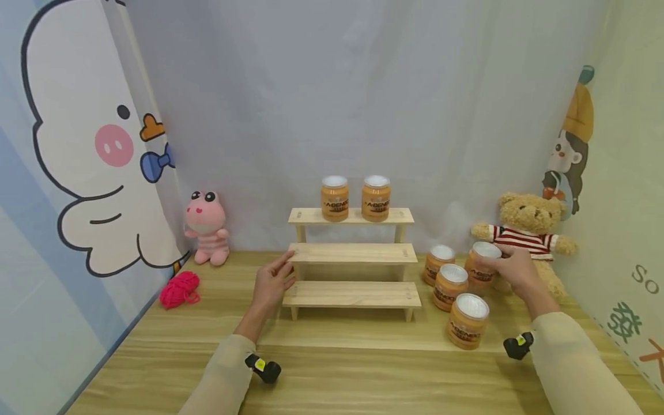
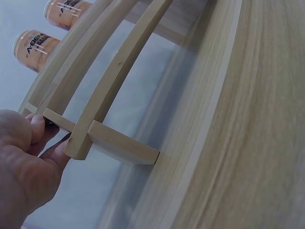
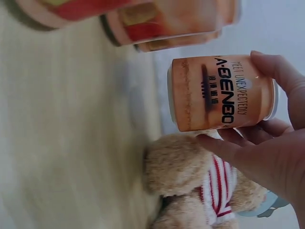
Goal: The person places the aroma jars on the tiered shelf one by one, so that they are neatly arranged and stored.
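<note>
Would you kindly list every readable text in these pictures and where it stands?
"A-BENBO": jar in the right hand; less sharply, other jars.
"MEET UNEXPECTEDLY": held jar.
"SO": right wall.
"發": right wall.
Orange sign: cut off by the picture's edge.
Held jar's small characters: too blurred to read.

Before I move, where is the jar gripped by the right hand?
In the head view, the held jar is right of the wooden stand, in the right hand, beside three tabletop jars, with the teddy bear behind it.
</note>
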### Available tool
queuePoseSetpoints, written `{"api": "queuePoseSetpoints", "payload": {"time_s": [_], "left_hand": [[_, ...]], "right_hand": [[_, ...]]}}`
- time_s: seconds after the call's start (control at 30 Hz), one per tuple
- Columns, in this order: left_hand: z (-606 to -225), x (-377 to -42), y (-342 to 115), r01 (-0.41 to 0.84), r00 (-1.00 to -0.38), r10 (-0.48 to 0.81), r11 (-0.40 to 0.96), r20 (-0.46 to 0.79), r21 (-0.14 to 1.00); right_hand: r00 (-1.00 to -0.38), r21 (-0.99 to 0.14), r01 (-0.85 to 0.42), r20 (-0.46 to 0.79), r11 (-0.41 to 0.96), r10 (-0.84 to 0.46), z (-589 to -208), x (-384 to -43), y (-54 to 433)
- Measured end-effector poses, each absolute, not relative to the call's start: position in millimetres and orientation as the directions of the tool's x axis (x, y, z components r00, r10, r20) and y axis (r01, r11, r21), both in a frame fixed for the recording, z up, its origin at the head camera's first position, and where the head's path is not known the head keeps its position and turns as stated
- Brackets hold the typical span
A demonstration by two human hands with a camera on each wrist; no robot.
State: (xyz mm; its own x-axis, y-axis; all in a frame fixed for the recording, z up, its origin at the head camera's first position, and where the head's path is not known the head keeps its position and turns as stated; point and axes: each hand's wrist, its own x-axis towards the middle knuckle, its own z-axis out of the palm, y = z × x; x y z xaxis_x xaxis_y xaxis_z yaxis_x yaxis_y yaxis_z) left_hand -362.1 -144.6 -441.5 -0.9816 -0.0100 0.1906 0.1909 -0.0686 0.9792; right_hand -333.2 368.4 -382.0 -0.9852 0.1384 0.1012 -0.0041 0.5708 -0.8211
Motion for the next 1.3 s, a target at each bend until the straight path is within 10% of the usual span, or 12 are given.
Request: {"api": "queuePoseSetpoints", "payload": {"time_s": [0.57,1.3], "left_hand": [[-441,-360,-145,0.212,-0.977,0.007,-0.058,0.213,0.975],[-440,-361,-144,0.208,-0.978,-0.010,-0.058,0.208,0.976]], "right_hand": [[-0.973,-0.926,-0.105,0.171,0.362,0.157,-328,-332,351],[-0.975,-0.939,-0.209,0.180,0.271,-0.127,-302,-340,247]]}}
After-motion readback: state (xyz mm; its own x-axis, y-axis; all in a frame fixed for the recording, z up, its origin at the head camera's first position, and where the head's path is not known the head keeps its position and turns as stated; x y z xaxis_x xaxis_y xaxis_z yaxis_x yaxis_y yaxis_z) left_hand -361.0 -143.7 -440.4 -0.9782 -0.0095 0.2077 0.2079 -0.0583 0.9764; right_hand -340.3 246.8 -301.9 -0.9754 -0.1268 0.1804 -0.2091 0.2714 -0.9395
